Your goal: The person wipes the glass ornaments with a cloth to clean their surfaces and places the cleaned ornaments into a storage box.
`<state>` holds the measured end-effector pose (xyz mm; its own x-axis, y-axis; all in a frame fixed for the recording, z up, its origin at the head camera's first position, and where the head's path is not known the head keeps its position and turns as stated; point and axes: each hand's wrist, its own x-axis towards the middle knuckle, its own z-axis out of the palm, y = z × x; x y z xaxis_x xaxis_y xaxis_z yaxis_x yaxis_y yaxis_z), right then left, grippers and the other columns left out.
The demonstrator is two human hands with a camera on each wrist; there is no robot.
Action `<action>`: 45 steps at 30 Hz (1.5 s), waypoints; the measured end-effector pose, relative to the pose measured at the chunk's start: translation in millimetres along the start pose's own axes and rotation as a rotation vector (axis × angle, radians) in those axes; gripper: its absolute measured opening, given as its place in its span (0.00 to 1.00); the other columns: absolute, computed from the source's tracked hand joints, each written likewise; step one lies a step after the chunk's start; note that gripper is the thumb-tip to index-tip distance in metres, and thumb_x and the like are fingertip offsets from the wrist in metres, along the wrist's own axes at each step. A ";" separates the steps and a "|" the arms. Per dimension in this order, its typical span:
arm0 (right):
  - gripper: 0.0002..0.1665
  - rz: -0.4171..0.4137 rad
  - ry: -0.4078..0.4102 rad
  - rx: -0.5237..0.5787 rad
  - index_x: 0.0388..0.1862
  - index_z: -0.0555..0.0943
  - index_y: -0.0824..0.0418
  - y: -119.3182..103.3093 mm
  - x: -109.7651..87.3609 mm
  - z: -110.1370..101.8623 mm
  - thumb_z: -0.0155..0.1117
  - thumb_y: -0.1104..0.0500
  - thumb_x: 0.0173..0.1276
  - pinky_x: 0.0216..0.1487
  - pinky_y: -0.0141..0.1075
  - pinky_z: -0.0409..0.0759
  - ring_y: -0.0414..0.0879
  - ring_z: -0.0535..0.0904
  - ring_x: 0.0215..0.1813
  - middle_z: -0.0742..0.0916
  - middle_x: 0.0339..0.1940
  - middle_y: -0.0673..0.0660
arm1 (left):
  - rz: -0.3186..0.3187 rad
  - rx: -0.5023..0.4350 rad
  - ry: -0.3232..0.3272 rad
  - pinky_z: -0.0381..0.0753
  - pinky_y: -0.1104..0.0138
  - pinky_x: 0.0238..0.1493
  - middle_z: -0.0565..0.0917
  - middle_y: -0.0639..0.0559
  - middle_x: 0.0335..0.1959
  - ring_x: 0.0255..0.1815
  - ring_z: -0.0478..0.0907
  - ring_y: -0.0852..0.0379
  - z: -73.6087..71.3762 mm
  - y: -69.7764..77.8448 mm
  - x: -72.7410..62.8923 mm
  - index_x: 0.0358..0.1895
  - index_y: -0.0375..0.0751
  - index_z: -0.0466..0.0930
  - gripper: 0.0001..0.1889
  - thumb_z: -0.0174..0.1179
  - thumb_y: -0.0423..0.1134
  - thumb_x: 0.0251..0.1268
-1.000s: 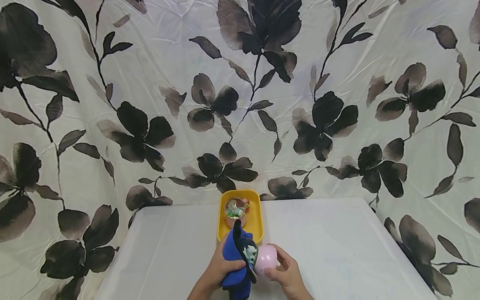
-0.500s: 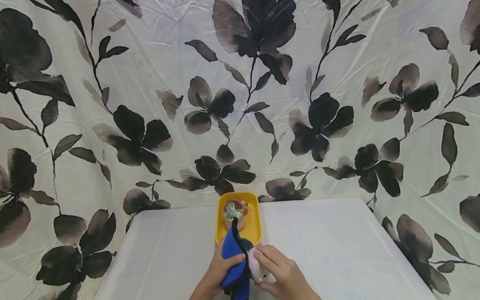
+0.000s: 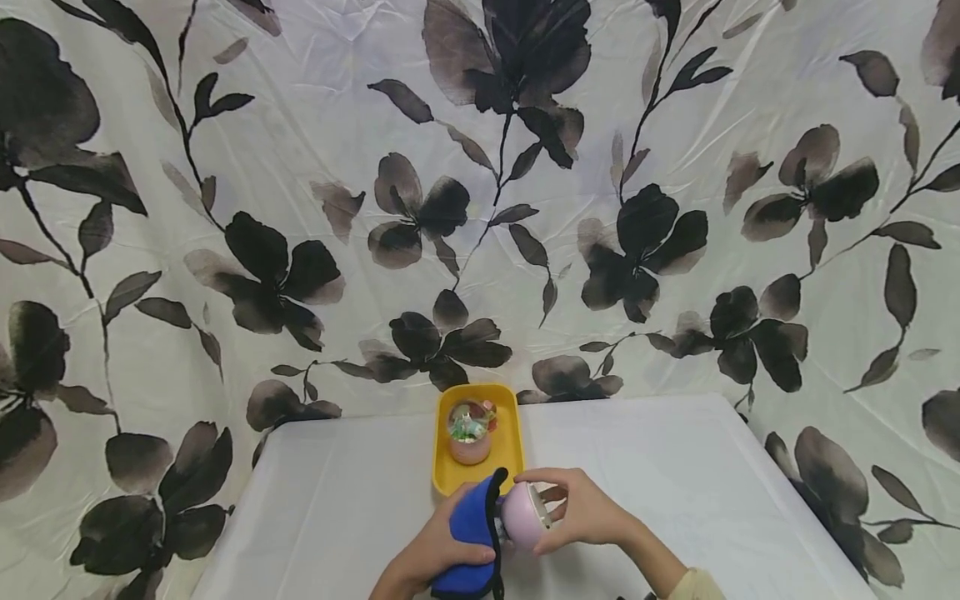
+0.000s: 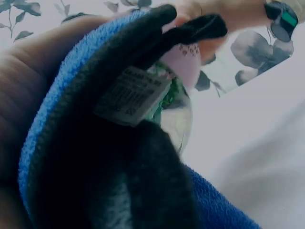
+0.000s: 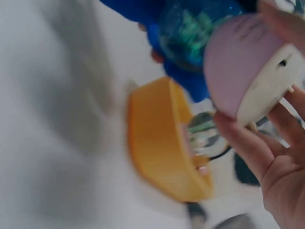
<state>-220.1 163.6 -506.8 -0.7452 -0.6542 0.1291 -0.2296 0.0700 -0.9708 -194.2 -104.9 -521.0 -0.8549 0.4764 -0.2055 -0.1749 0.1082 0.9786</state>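
A snow globe with a pale pink base (image 3: 525, 518) is held sideways between both hands above the table. My right hand (image 3: 592, 510) grips the base by its edges, thumb below and fingers above, with its cream underside (image 5: 269, 86) facing the palm. My left hand (image 3: 431, 546) holds a folded blue cloth (image 3: 471, 533) with black trim against the glass dome (image 5: 195, 36). Green and white shapes show inside the dome. A printed white label (image 4: 132, 95) hangs from the cloth in the left wrist view. The cloth hides most of the dome in the head view.
A yellow tray (image 3: 507, 437) stands just beyond my hands on the white-covered table (image 3: 337, 483). In it sits a second snow globe (image 3: 469, 450) with a pinkish base. Floral fabric (image 3: 480, 208) hangs behind the table.
My right hand has shifted its hold to the base's edges, and the base has tilted and turned. The cloth has dropped lower, uncovering the second snow globe's base.
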 end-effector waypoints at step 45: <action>0.38 -0.077 0.481 -0.521 0.55 0.78 0.44 19.8 -5.2 58.7 0.80 0.40 0.44 0.45 0.37 0.79 0.37 0.78 0.46 0.82 0.47 0.39 | 0.172 -0.209 0.202 0.70 0.52 0.58 0.71 0.41 0.64 0.60 0.70 0.45 15.3 -2.9 7.1 0.75 0.48 0.54 0.40 0.64 0.41 0.61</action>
<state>-184.0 124.1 -538.6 -0.8809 -0.2754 0.3850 -0.4726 0.4662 -0.7479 -192.3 -88.5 -525.5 -0.9565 0.2870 -0.0518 -0.0981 -0.1495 0.9839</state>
